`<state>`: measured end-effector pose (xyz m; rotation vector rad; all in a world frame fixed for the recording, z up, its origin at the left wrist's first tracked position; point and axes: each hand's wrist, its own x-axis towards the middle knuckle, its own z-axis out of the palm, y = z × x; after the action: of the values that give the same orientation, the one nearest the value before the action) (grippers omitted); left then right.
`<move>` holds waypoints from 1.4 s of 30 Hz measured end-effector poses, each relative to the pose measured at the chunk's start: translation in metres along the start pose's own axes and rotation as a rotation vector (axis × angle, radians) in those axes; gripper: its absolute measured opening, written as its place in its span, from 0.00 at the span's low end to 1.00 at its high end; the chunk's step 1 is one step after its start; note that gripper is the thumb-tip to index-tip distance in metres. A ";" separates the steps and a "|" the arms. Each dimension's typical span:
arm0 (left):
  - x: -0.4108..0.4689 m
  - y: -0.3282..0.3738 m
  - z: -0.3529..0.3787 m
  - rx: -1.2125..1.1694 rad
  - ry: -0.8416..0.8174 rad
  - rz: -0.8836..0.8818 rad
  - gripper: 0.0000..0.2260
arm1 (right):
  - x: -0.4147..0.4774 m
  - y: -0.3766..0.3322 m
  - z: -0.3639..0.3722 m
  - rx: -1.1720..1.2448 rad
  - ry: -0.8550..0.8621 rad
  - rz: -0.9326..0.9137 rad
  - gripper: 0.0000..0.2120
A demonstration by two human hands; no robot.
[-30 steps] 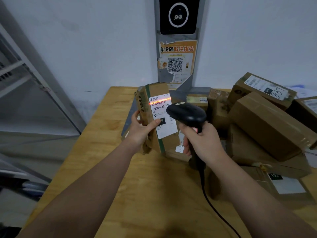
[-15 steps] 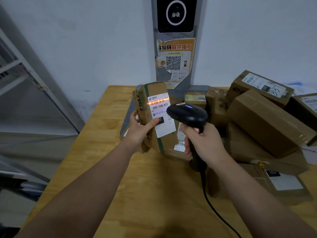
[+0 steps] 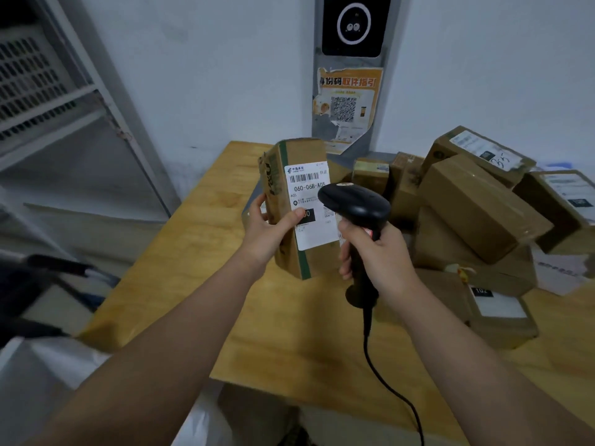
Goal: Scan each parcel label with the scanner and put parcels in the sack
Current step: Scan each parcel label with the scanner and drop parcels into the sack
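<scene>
My left hand [image 3: 269, 233] grips a brown cardboard parcel [image 3: 299, 156] upright above the wooden table [image 3: 289, 333], thumb on its white label [image 3: 309, 201]. The label shows a barcode and "060-06B-A05". My right hand [image 3: 380, 255] holds the black corded scanner [image 3: 354, 201] by its handle, its head just right of the label and covering the label's right edge. No scan line shows on the barcode. A white sack [image 3: 48, 381] lies at the lower left, beside the table's near corner.
Several brown parcels [image 3: 476, 207] are piled on the right of the table, one labelled box [image 3: 499, 313] near the front. A grey post with a QR poster [image 3: 347, 104] stands behind. Metal shelving [image 3: 64, 101] is at left. The scanner cable [image 3: 386, 381] trails toward me.
The orange scan line on the barcode has gone out. The parcel and scanner have come nearer to me, and my view has tipped down, bringing the white sack into sight.
</scene>
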<state>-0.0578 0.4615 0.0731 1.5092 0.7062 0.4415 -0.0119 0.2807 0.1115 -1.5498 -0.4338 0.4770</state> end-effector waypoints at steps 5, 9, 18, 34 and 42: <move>-0.088 -0.021 -0.029 0.007 0.095 -0.017 0.36 | -0.065 0.026 0.010 0.068 -0.072 0.103 0.11; -0.147 -0.045 -0.077 0.083 0.156 -0.053 0.39 | -0.109 0.051 0.041 0.122 -0.100 0.215 0.14; -0.246 -0.122 -0.212 0.616 0.264 -0.269 0.52 | -0.170 0.103 0.135 0.039 -0.256 0.324 0.10; -0.276 -0.238 -0.329 1.227 0.065 -0.628 0.37 | -0.224 0.177 0.258 -0.243 -0.366 0.383 0.08; -0.232 -0.193 -0.284 1.058 0.064 -0.244 0.29 | -0.208 0.168 0.239 -0.238 -0.217 0.385 0.10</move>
<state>-0.4464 0.5105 -0.0618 2.3433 1.2644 -0.1249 -0.3198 0.3609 -0.0532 -1.8296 -0.3665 0.9243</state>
